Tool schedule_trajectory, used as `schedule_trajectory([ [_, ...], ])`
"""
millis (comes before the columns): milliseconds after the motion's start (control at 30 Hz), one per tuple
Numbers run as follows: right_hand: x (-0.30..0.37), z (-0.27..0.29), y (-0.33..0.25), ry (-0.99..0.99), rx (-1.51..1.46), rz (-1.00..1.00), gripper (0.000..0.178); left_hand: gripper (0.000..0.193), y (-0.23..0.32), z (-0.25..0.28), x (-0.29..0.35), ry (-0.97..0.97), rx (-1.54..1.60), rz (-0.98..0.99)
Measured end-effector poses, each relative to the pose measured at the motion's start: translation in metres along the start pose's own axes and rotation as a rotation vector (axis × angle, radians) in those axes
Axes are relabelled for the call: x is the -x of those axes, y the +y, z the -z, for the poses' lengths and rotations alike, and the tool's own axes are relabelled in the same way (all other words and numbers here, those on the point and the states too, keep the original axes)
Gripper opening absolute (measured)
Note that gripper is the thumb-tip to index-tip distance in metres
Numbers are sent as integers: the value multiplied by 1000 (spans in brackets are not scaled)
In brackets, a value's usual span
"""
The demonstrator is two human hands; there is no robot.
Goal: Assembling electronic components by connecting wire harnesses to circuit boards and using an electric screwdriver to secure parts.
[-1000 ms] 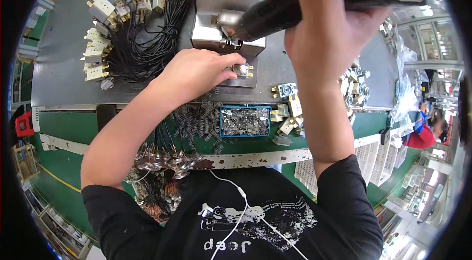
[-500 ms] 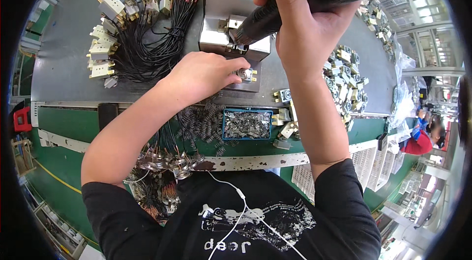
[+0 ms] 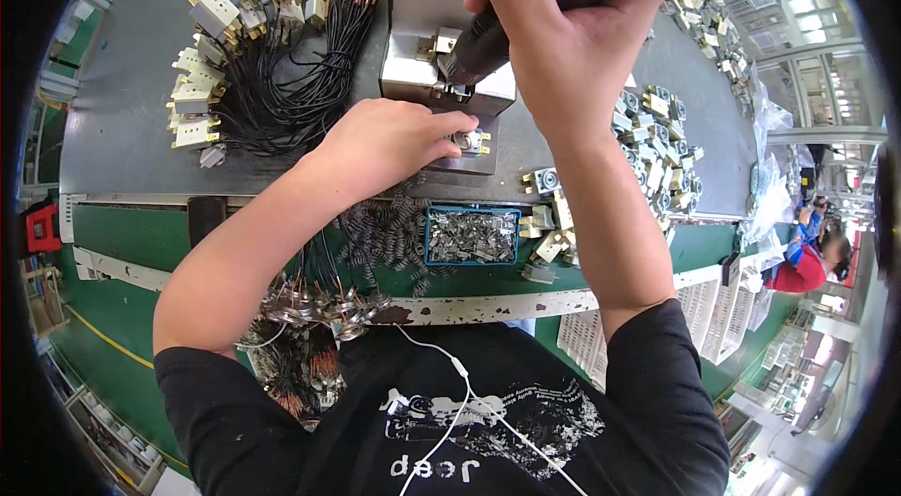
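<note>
My right hand (image 3: 577, 64) is wrapped round a black power screwdriver (image 3: 481, 47), its tapered nose slanting down to the left. The nose meets a small pale part with metal pieces (image 3: 445, 44) seated in a silver metal fixture (image 3: 413, 72); the exact contact point is hidden. Just in front of the fixture, the fingertips of my left hand (image 3: 385, 141) pinch a small pale switch-like part with brass prongs (image 3: 481, 141). That part is at a flat dark metal block (image 3: 483, 163), and my fingers cover some of it.
Left of the fixture lie pale blocks (image 3: 216, 10) on bundled black wires (image 3: 282, 102). Nearer me are loose coil springs (image 3: 385, 228) and a blue tray (image 3: 472, 262) of small metal pieces. Several pale parts (image 3: 657, 153) are heaped at the right.
My right hand and the screwdriver have shifted slightly left, with the nose still at the fixture. My left hand has stayed in place on its part.
</note>
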State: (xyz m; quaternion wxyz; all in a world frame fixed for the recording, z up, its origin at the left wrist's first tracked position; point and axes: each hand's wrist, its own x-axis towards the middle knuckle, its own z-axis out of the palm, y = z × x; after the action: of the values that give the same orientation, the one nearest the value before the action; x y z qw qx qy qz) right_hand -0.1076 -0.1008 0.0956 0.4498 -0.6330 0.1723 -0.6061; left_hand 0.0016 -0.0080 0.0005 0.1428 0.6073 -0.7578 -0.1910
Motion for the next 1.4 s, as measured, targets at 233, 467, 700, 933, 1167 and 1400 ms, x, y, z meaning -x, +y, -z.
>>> schedule_trajectory([
  [233, 6, 23, 13, -139, -236, 48, 34, 32, -4, -4, -1, 51, 20, -46],
  [467, 2, 51, 57, -371, -630, 486, 9, 32, -7, 0, -3, 27, 21, -32],
  [700, 3, 55, 61, -375, -564, 564, 8, 32, -1, 3, -5, -19, -14, 0],
  [933, 30, 56, 9, -171, -40, -10, 9, 32, -2, 2, -3, -1, -32, -9],
  [1167, 31, 63, 14, -239, 5, -2, 7, 30, -3, -1, -3, 30, -37, -39],
  [1400, 35, 56, 12, -224, 5, 8, 9, 29, -3, -2, -2, 43, -74, -50],
])
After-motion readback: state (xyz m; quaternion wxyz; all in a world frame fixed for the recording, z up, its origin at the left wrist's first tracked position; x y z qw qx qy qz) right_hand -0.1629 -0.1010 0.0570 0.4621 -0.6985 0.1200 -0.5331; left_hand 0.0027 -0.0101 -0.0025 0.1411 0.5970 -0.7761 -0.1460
